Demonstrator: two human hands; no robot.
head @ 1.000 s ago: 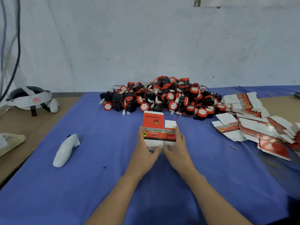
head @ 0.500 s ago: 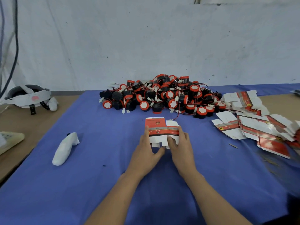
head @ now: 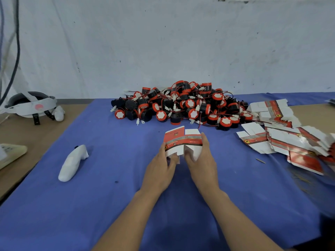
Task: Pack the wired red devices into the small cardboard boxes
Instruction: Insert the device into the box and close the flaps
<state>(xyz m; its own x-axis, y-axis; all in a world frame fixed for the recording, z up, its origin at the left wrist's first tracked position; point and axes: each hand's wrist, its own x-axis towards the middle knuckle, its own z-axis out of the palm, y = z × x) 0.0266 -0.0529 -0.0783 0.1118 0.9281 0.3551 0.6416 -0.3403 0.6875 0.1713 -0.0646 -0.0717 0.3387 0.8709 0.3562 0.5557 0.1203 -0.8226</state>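
Both hands are closed on one small cardboard box (head: 183, 142), held between them just above the blue cloth (head: 108, 205). The left hand (head: 159, 169) curls round the box's left edge, with its thumb at the loose lower flaps. The right hand (head: 203, 162) clasps the right wall, a finger lying up along that side and the thumb tucked in at the same lower flaps. The box is only partly formed, and whether its bottom is closed cannot be told. It lies straight ahead of the wrists, touching the fingers of both hands. Its long axis runs away from the person, with the white top flaps pointing toward the far wall and the open lower flaps toward the palms. A red printed band crosses its middle from side to side. Beyond it, near but apart, the wired red devices (head: 181, 105) are heaped in a tangled pile on the cloth. To the right, flat cardboard boxes (head: 282, 140) lie in a loose, overlapping spread. Well to the left a white controller (head: 71, 164) rests on the cloth, and farther left a headset (head: 30, 105) sits on the bare brown table (head: 36, 134).
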